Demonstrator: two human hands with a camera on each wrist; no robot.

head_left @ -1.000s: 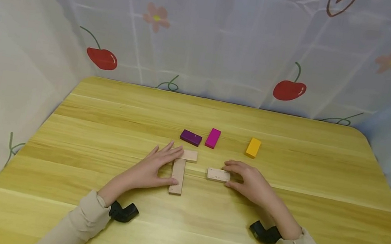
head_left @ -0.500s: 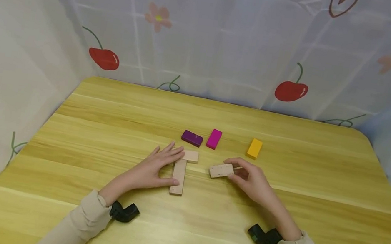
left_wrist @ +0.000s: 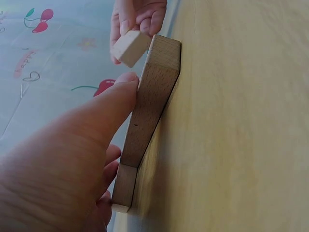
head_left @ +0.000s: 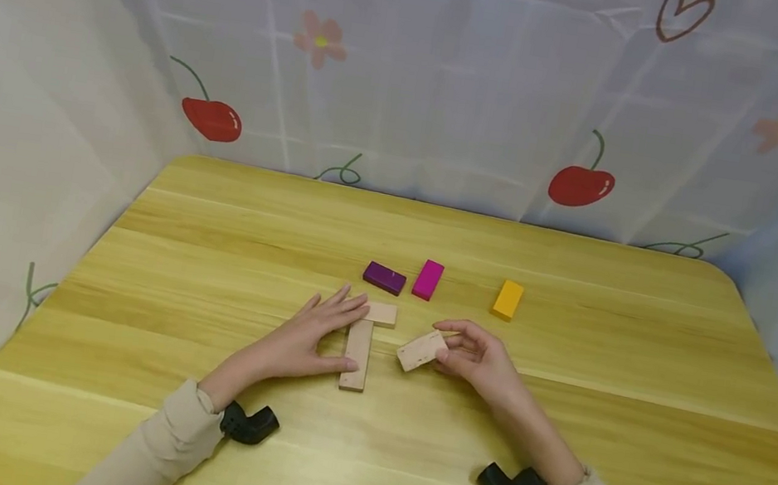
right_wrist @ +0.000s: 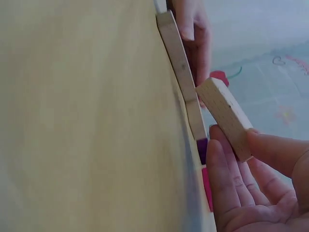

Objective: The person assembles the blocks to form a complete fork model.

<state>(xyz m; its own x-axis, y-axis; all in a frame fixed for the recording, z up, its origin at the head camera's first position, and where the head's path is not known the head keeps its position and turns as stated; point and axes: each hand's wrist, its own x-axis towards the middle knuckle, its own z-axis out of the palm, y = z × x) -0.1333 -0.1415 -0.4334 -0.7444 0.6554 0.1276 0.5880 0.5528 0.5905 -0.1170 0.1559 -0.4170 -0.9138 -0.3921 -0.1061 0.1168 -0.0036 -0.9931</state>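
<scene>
Lifted off the table, a plain wooden block (head_left: 421, 350) is pinched between thumb and fingers of my right hand (head_left: 487, 366); it is tilted. To its left, two more plain wooden blocks lie flat, touching each other. One long block (head_left: 358, 347) points toward me, and a crosswise block (head_left: 382, 314) sits against its far end. My left hand (head_left: 299, 340) rests on this pair with fingers extended, the thumb on the long block (left_wrist: 149, 101) and fingertips over the crosswise one, whose left end is hidden. The right wrist view shows the held block (right_wrist: 226, 116) above the pair.
Behind the pair lie a purple block (head_left: 384, 278) and a magenta block (head_left: 428, 280). A yellow block (head_left: 507, 300) lies farther right. The wooden table (head_left: 250, 213) ends at a patterned curtain (head_left: 429, 72) at the back.
My right hand has picked the plain block up off the table, turned it to a slant and brought it left toward the pair. The left hand stays on the pair.
</scene>
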